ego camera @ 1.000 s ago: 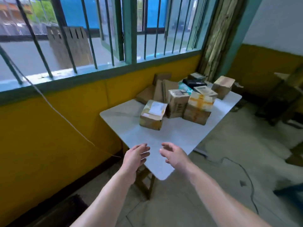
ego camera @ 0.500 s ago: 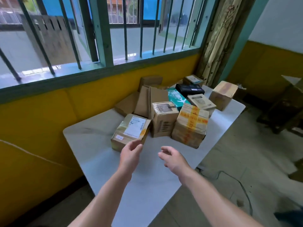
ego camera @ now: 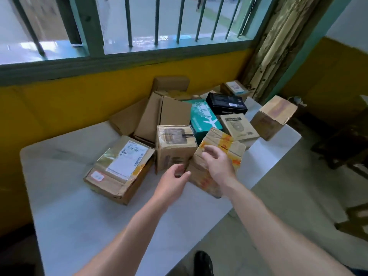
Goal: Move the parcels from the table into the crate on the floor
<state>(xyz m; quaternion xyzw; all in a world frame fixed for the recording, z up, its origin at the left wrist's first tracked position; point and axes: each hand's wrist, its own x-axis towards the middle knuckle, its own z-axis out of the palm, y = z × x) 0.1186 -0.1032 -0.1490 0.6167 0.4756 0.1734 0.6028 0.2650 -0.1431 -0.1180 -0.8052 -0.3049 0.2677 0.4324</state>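
Several cardboard parcels lie piled on a white table. Nearest me are a flat parcel with a white label, an upright brown parcel, and a parcel with orange-yellow tape. My left hand hovers at the near left corner of the taped parcel, fingers curled and apart. Over that parcel's top, my right hand is spread open, close to it or just touching. Neither hand holds anything. Behind them lie a teal box and a black box. No crate is in view.
A yellow wall and barred window run behind the table. A brown box stands at the table's far right edge. Dark wooden furniture stands on the concrete floor to the right. My shoe shows beside the table's near edge.
I have stepped closer to the table. Both hands moved forward from the bare tabletop to the taped parcel, the right one now over its top.
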